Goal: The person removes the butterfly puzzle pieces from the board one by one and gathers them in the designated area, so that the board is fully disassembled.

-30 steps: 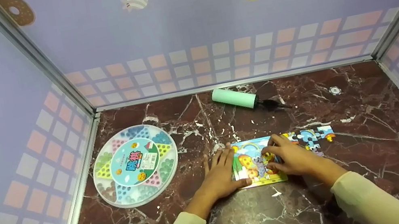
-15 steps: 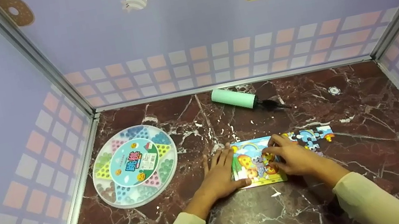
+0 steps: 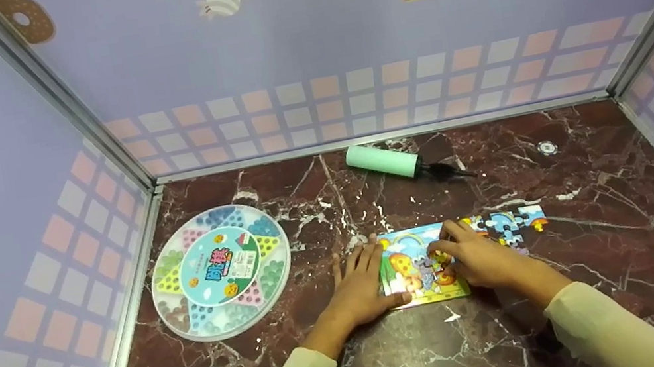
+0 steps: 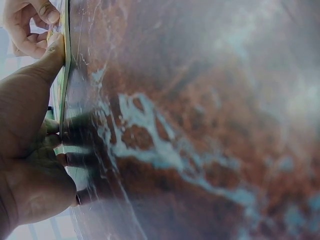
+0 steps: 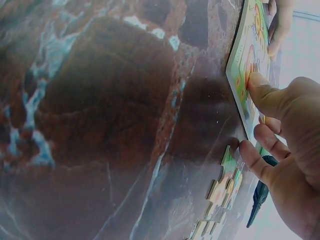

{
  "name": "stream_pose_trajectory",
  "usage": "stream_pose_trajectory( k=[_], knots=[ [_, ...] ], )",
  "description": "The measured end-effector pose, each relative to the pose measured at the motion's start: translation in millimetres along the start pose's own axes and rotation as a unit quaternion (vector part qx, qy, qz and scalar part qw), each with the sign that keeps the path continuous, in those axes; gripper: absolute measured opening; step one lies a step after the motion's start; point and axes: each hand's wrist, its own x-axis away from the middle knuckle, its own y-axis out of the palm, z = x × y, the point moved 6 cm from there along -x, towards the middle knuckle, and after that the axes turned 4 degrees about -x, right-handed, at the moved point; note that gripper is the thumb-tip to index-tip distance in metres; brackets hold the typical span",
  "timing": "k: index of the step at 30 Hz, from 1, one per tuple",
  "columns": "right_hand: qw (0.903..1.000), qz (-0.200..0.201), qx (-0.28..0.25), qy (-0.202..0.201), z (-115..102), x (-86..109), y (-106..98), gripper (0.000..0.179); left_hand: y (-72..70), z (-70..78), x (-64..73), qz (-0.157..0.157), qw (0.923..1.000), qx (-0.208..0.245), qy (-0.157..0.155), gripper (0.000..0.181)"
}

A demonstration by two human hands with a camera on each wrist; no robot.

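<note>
A flat jigsaw puzzle (image 3: 412,263), printed with a rainbow, mushrooms and a grey cartoon animal, lies on the dark marbled table. My left hand (image 3: 357,299) rests along its left edge, fingers spread and thumb on the lower left corner. Over the right part of the puzzle is my right hand (image 3: 482,260), fingers bent down to its surface. In the right wrist view the thumb (image 5: 262,90) presses on the puzzle's face near its edge, and no lifted piece shows. Several loose jigsaw pieces (image 3: 503,223) lie just right of the puzzle, partly behind the right hand.
A round clear-lidded Chinese checkers set (image 3: 221,269) stands to the left, filled with coloured marbles. Behind the puzzle lies a mint-green hand pump (image 3: 384,161) with a black nozzle. A small white disc (image 3: 547,148) is at the back right. Patterned walls (image 3: 342,39) enclose the table.
The right thumb has drawn back toward the right and under the hand on the puzzle. The left hand stays in place, as do the loose pieces.
</note>
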Motion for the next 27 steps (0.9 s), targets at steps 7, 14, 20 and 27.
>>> stream_pose_trajectory(
  k=[7,14,20,27],
  knots=[
    [0.9996,0.029,0.001,-0.003,2.9,3.3,-2.7,0.035,-1.3,0.1,0.2,-0.003,0.9999,0.011,0.002,0.116],
    [0.9986,0.051,-0.015,-0.006,8.6,11.2,-9.1,0.038,-0.1,-0.6,0.8,-0.003,0.9999,0.017,0.002,0.117],
    [0.9982,0.055,-0.027,0.0,14.3,18.2,-13.8,0.038,-0.6,-0.5,1.1,-0.001,0.9999,0.011,0.002,0.118],
    [0.9957,0.091,-0.003,-0.02,19.4,30.6,-23.7,0.04,-0.7,0.2,1.1,-0.002,1.0,0.007,0.003,0.117]
  ],
)
